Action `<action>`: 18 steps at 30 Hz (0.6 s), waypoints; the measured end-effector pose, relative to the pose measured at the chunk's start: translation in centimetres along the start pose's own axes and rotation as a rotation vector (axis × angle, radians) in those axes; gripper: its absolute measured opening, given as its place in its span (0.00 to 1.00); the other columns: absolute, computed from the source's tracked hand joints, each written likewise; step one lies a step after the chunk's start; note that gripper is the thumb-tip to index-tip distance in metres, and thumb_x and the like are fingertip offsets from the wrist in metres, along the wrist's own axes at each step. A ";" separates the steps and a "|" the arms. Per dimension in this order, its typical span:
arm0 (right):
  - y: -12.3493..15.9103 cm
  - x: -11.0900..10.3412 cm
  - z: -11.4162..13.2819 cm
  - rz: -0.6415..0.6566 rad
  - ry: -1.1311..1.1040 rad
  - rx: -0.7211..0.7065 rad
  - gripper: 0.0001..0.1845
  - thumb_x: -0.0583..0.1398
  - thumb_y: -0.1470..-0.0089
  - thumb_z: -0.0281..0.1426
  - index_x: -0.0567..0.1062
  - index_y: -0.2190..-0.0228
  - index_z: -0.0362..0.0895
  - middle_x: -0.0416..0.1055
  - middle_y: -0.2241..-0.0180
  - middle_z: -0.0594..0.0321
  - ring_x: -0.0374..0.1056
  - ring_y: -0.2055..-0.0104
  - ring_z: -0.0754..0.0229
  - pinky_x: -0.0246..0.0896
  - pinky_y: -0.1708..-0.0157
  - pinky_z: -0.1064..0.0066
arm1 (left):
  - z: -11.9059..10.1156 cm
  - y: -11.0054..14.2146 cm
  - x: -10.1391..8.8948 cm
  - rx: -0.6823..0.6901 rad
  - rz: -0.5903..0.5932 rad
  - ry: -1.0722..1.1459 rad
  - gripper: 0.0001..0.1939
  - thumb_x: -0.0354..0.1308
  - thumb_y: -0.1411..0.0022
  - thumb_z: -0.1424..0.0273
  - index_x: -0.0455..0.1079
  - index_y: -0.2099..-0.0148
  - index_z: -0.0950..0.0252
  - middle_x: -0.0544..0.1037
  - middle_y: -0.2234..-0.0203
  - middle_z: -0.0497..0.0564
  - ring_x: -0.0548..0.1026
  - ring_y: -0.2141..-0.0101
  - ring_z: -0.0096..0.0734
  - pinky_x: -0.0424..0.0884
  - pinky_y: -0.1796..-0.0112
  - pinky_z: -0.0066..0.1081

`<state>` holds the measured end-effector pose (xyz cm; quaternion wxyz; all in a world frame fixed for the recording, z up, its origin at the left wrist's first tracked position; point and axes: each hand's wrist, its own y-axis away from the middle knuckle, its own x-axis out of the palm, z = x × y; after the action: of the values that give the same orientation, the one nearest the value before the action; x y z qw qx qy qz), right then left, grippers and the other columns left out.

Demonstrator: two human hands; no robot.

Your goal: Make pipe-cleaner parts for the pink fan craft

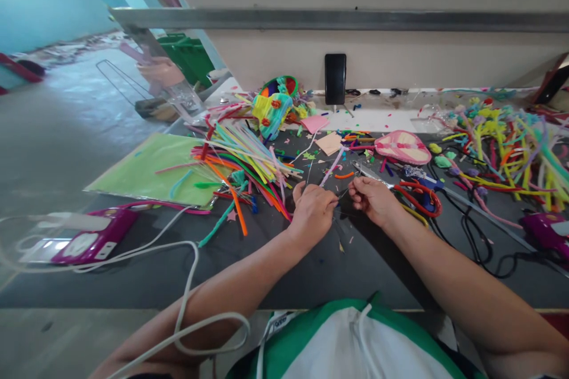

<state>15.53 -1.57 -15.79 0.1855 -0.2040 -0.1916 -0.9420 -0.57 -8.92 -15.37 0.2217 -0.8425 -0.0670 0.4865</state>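
Note:
My left hand (pixel 313 213) is closed in a pinch over the middle of the dark table. Just to its right, my right hand (pixel 368 195) pinches too, fingertips close to those of the left. A thin wire-like strand (pixel 344 193) shows faintly between them; its ends are hidden by the fingers. Beyond my left hand a lilac pipe cleaner (pixel 333 166) slants upward; I cannot tell whether it is held. Scissors with red handles (pixel 418 198) lie beside my right wrist. A short orange pipe-cleaner piece (pixel 344 176) rests just past the fingertips.
Bundled coloured pipe cleaners (pixel 249 154) lie left, on and beside a green sheet in plastic (pixel 142 166). More pipe cleaners (pixel 502 142) heap up at right. A phone (pixel 335 79) stands at the back. A purple power strip (pixel 95 237) and white cable (pixel 194 266) are at left.

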 end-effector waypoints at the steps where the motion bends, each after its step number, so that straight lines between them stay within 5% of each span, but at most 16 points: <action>1: 0.0 0.0 0.0 0.005 -0.006 -0.005 0.14 0.68 0.59 0.37 0.71 0.77 0.42 0.64 0.82 0.68 0.54 0.82 0.71 0.53 0.85 0.77 | 0.0 0.0 0.0 0.003 0.000 -0.003 0.07 0.53 0.42 0.73 0.72 0.67 0.61 0.75 0.73 0.50 0.69 0.63 0.37 0.47 0.46 0.45; 18: -0.3 -1.0 1.3 -0.018 -0.064 -0.040 0.13 0.67 0.58 0.36 0.70 0.76 0.41 0.62 0.80 0.69 0.52 0.82 0.72 0.49 0.83 0.77 | 0.2 0.5 0.2 0.038 0.027 -0.036 0.08 0.51 0.41 0.74 0.71 0.68 0.62 0.74 0.73 0.51 0.68 0.64 0.37 0.49 0.47 0.45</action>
<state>16.65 -0.46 -15.29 0.1665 -0.2358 -0.1803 -0.9403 -0.72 -9.27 -15.85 0.2299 -0.8301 -0.0502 0.5056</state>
